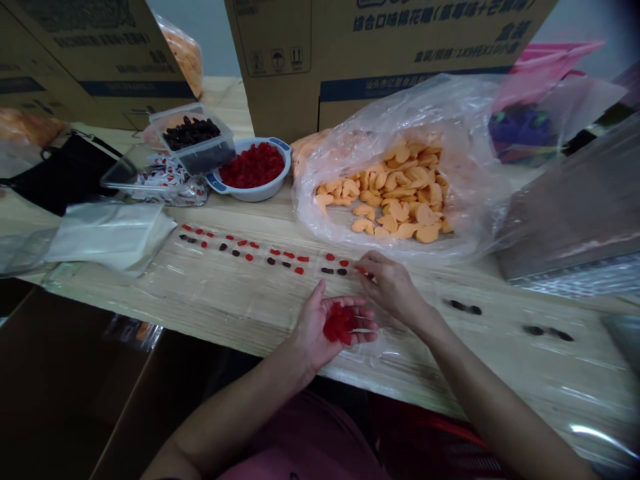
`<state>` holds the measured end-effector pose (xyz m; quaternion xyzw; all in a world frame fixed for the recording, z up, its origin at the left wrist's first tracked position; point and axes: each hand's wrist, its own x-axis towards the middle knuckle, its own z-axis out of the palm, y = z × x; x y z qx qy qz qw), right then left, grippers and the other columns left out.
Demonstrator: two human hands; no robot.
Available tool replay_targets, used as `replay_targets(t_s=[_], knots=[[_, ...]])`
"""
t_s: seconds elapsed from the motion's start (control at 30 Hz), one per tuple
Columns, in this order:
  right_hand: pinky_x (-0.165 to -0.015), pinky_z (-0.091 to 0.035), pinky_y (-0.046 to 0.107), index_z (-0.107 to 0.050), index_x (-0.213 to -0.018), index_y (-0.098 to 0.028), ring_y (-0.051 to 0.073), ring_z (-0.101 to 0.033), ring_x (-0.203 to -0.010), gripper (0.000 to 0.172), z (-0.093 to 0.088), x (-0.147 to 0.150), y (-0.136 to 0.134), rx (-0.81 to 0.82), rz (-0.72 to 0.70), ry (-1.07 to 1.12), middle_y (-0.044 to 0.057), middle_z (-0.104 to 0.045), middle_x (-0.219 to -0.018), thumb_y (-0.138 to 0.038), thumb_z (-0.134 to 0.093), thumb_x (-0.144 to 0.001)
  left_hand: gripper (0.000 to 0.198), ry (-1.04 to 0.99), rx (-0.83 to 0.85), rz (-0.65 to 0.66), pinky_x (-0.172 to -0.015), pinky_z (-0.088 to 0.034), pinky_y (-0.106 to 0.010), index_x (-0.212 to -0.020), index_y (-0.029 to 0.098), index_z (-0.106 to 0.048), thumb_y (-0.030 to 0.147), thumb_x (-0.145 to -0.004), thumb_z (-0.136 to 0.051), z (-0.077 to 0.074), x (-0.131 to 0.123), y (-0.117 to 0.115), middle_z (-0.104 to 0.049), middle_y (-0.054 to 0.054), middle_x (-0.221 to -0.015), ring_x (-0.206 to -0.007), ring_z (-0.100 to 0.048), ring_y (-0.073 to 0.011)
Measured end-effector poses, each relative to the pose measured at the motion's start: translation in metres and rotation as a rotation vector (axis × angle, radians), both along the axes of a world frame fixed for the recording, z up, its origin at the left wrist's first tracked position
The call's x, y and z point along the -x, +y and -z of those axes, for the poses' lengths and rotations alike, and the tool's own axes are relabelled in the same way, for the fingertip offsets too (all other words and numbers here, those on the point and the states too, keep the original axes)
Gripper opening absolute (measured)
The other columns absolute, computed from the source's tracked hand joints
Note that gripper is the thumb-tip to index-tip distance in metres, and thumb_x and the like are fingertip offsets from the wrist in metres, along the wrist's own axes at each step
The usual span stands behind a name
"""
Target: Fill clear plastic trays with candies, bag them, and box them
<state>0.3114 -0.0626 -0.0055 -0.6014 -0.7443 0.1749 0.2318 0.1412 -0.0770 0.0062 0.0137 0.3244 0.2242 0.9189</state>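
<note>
My left hand point(320, 327) is turned palm up, its fingers stretched out, with a small heap of red gummy candies point(340, 323) in the palm. Just beyond it, my right hand point(393, 283) pinches a red gummy candy point(362, 270) low over the clear plastic trays point(240, 287) on the table. In the tray compartments to the left lie short rows of red candies point(289, 255) and dark candies point(327, 271). Farther right, only dark candies point(465, 307) show in the trays, partly beyond my right forearm.
Behind the trays stand a bowl of red candies point(273, 189), a clear tub of dark candies point(200, 153) and an open plastic bag point(320, 220) of orange pieces. Clear sleeves point(107, 230) lie at left. Cardboard boxes point(285, 87) line the back; a large box point(575, 200) stands at right.
</note>
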Motion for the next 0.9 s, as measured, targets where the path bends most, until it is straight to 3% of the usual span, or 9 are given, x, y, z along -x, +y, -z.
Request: replay_targets(t_s=[0.1, 0.23, 0.33, 0.47, 0.57, 0.73, 0.83, 0.9], knots=[[-0.057, -0.041, 0.023, -0.066, -0.085, -0.017, 0.013, -0.055, -0.062, 0.014, -0.017, 0.01, -0.017, 0.141, -0.099, 0.29, 0.002, -0.062, -0.073, -0.021, -0.053, -0.086, 0.07, -0.042, 0.023, -0.023, -0.07, -0.048, -0.038, -0.079, 0.008, -0.066, 0.058, -0.092, -0.018, 0.001, -0.004, -0.003, -0.065, -0.013, -0.069, -0.062, -0.062, -0.0208], [-0.05, -0.036, 0.021, -0.067, -0.077, -0.018, 0.01, -0.051, -0.052, 0.008, -0.031, 0.021, -0.036, 0.328, -0.104, 0.292, -0.002, -0.059, -0.06, -0.018, -0.06, -0.078, 0.064, -0.04, 0.07, -0.028, -0.061, -0.048, -0.035, -0.072, 0.011, -0.063, 0.054, -0.094, -0.022, 0.004, -0.011, -0.007, -0.063, -0.011, -0.066, -0.056, -0.06, -0.0193], [-0.048, -0.037, 0.021, -0.065, -0.076, -0.017, 0.01, -0.05, -0.05, 0.007, -0.03, 0.016, -0.038, 0.438, -0.068, 0.474, -0.002, -0.058, -0.057, -0.022, -0.06, -0.077, 0.066, 0.011, 0.052, 0.018, -0.051, -0.046, -0.032, -0.071, 0.01, -0.064, 0.052, -0.095, -0.018, 0.004, -0.013, -0.009, -0.061, -0.01, -0.062, -0.052, -0.06, -0.0198], [-0.054, -0.044, 0.025, -0.064, -0.076, -0.016, 0.014, -0.056, -0.056, 0.025, -0.019, -0.005, -0.024, 0.502, -0.021, 0.773, 0.002, -0.063, -0.065, -0.04, -0.068, -0.072, 0.056, 0.06, -0.003, 0.028, -0.052, -0.045, -0.03, -0.072, 0.008, -0.065, 0.037, -0.096, -0.022, 0.004, -0.011, -0.01, -0.063, -0.011, -0.063, -0.055, -0.062, -0.0196], [-0.054, -0.041, 0.026, -0.066, -0.074, -0.016, 0.014, -0.054, -0.057, 0.023, -0.005, -0.016, -0.011, 0.328, 0.098, 0.606, 0.003, -0.064, -0.066, -0.038, -0.066, -0.071, 0.046, 0.07, -0.005, -0.006, -0.06, -0.047, -0.03, -0.078, 0.006, -0.067, 0.025, -0.094, -0.028, 0.004, -0.008, -0.01, -0.065, -0.012, -0.067, -0.06, -0.063, -0.019], [-0.053, -0.036, 0.025, -0.065, -0.069, -0.016, 0.013, -0.05, -0.054, 0.013, 0.017, -0.011, -0.002, 0.101, 0.17, 0.111, 0.003, -0.062, -0.063, -0.019, -0.054, -0.074, 0.057, 0.031, 0.042, -0.03, -0.077, -0.048, -0.041, -0.081, 0.003, -0.068, 0.037, -0.095, -0.025, -0.001, -0.005, -0.009, -0.067, -0.017, -0.072, -0.069, -0.066, -0.0242], [-0.056, -0.038, 0.024, -0.063, -0.066, -0.016, 0.013, -0.052, -0.059, 0.018, 0.018, -0.008, -0.004, 0.063, 0.1, 0.064, 0.005, -0.063, -0.071, -0.014, -0.049, -0.077, 0.059, 0.007, 0.055, -0.059, -0.086, -0.045, -0.046, -0.084, 0.002, -0.067, 0.04, -0.095, -0.024, -0.004, -0.004, -0.007, -0.068, -0.018, -0.077, -0.076, -0.066, -0.0269], [-0.059, -0.041, 0.025, -0.065, -0.069, -0.016, 0.014, -0.054, -0.063, 0.018, 0.009, -0.009, -0.008, 0.043, 0.069, 0.128, 0.006, -0.064, -0.077, -0.015, -0.05, -0.079, 0.061, -0.018, 0.059, -0.07, -0.089, -0.043, -0.048, -0.084, 0.001, -0.067, 0.042, -0.095, -0.023, -0.005, -0.004, -0.006, -0.068, -0.02, -0.081, -0.081, -0.066, -0.0284]])
